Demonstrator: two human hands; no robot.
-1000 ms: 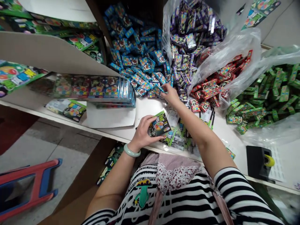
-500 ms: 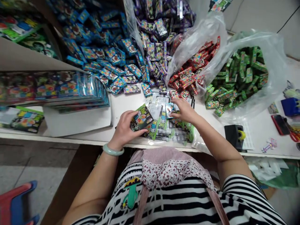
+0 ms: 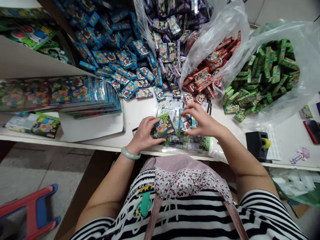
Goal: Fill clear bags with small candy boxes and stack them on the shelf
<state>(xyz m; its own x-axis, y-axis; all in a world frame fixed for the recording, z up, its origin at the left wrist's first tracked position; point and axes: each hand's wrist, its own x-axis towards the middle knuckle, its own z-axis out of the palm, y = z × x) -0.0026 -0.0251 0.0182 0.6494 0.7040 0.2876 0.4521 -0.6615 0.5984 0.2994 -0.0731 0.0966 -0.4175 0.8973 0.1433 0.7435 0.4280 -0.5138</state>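
Observation:
My left hand (image 3: 144, 135) grips a black-and-green printed packet (image 3: 163, 127), thumb along its lower edge and fingers at its top left. A small blue printed box (image 3: 185, 122) is between the thumb and fingers of my right hand (image 3: 205, 120), just right of that packet. Beneath both hands lies a pile of flat clear-and-black printed packets (image 3: 175, 142) near the table's front edge. Whether the blue box touches the pile, I cannot tell.
Heaped behind are blue boxes (image 3: 125, 58), purple boxes (image 3: 172, 50), red boxes (image 3: 200, 80) and green boxes (image 3: 268, 66), partly in clear plastic bags. A carton (image 3: 92, 128) of packed rows stands left. A tape dispenser (image 3: 256, 143) and a phone (image 3: 312, 131) lie right.
The blue box now shows more fully in my right hand, its printed front facing up. My left hand and its packet appear further right, as the whole view has shifted.

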